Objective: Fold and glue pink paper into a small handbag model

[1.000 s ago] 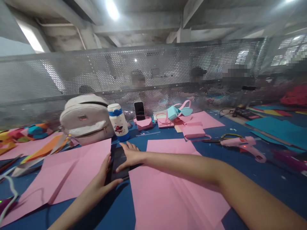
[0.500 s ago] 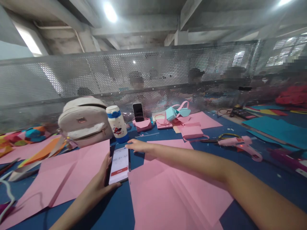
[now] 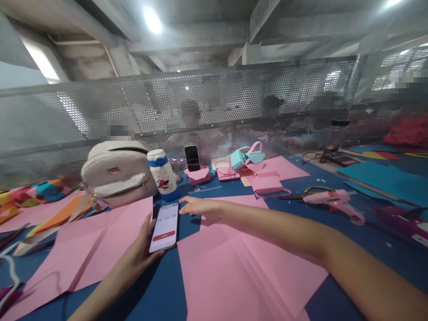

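Note:
A smartphone (image 3: 165, 226) with a lit white timer screen and a red button is slightly left of the middle, over the blue table. My left hand (image 3: 144, 243) grips its left side and lower edge, with the thumb at the bottom corner. Just off the phone's upper right edge, my right hand (image 3: 197, 207) reaches in with its fingers stretched out and holds nothing. Folded pink paper sheets (image 3: 214, 272) lie under my right forearm. Another creased pink sheet (image 3: 90, 249) lies beneath and left of my left hand.
Behind the phone stand a white backpack (image 3: 117, 171), a bottle (image 3: 163, 176) and a second phone (image 3: 191, 158) leaning by a small pink paper bag (image 3: 199, 175). A pink glue gun (image 3: 334, 203) with a red light lies right, near teal sheets (image 3: 384, 178). A perforated metal screen (image 3: 214, 102) closes the back.
The phone has shifted slightly to the left in my left hand. My right fingertips have drawn away from its upper right edge, a little to the right.

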